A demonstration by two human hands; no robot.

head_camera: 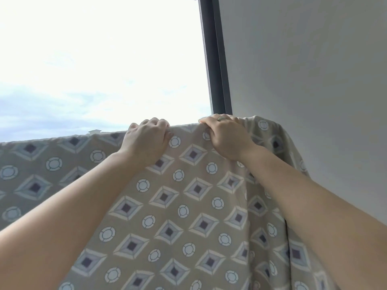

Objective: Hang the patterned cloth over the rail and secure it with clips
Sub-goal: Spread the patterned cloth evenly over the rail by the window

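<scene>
A beige patterned cloth (184, 206) with blue-grey diamonds and white circles hangs draped over a rail that it hides fully along its top edge. My left hand (146, 141) curls over that top fold near the middle, fingers gripping the fabric. My right hand (226, 137), with a ring on one finger, is closed on the top fold a little to the right. The cloth's right end bunches and droops past my right hand. No clips are in view.
A dark window frame post (215, 59) rises behind the cloth between my hands' height and the ceiling. Bright sky fills the window (94, 59) on the left. A plain grey wall (314, 70) stands at the right.
</scene>
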